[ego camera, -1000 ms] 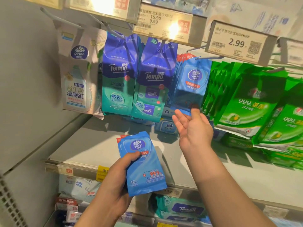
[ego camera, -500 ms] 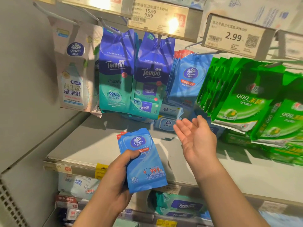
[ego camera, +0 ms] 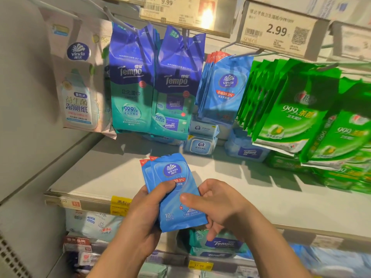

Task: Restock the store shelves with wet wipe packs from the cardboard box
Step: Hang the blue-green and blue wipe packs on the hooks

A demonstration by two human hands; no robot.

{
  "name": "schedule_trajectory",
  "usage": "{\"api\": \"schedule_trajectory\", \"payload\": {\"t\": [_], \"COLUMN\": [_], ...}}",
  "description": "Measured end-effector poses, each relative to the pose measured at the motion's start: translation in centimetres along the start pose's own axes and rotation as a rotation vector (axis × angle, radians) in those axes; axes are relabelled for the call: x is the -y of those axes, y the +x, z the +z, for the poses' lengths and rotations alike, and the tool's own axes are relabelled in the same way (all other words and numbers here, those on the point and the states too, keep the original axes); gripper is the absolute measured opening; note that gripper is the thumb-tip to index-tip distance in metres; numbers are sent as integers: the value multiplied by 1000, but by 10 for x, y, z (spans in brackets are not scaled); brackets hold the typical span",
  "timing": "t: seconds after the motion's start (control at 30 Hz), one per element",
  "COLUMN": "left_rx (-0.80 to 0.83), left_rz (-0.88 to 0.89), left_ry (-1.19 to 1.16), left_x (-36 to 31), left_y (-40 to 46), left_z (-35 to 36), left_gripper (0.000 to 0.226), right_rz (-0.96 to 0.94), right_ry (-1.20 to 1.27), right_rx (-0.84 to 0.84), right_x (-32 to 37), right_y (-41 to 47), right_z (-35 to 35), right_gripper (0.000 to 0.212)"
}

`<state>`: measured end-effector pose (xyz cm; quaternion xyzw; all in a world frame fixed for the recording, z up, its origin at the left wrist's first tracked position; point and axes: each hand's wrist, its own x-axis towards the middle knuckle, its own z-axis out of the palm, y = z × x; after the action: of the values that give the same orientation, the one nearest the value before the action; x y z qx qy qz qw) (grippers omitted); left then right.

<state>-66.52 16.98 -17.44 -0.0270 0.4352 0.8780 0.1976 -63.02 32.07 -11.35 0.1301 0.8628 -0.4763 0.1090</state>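
A small stack of blue Vinda wet wipe packs (ego camera: 172,187) is held upright in front of the shelf edge. My left hand (ego camera: 144,213) grips the stack from the left, thumb across the front. My right hand (ego camera: 216,205) pinches the front pack at its right edge, thumb on its face and fingers curled behind. More of the same blue Vinda packs (ego camera: 222,89) hang on a peg under the 2.99 price tag (ego camera: 279,29). The cardboard box is out of view.
Tempo packs (ego camera: 154,83) hang left of the blue ones, a white Vinda pack (ego camera: 80,77) further left, green packs (ego camera: 297,109) to the right. The grey shelf (ego camera: 120,173) carries small packs at the back. Lower shelves hold more Tempo packs (ego camera: 220,243).
My right hand has come down from near the hanging packs and taken hold of the front pack in my left hand. The view has moved closer to the shelf.
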Motion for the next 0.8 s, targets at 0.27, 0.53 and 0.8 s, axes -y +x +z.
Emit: {"api": "schedule_trajectory", "payload": {"t": [0.27, 0.53, 0.8], "left_rx": [-32, -65, -110], "left_rz": [43, 53, 26], "left_ry": [-19, -37, -58], "left_x": [3, 1, 1], "left_y": [1, 3, 7], "left_z": [-4, -8, -11], "left_gripper": [53, 45, 30], "right_rz": [-33, -76, -348], "right_ry": [147, 444, 604], "right_rx": [29, -102, -346], "right_x": [-16, -35, -45], "right_y": [1, 8, 0], "right_z": [2, 2, -3], "right_gripper": [41, 26, 17]}}
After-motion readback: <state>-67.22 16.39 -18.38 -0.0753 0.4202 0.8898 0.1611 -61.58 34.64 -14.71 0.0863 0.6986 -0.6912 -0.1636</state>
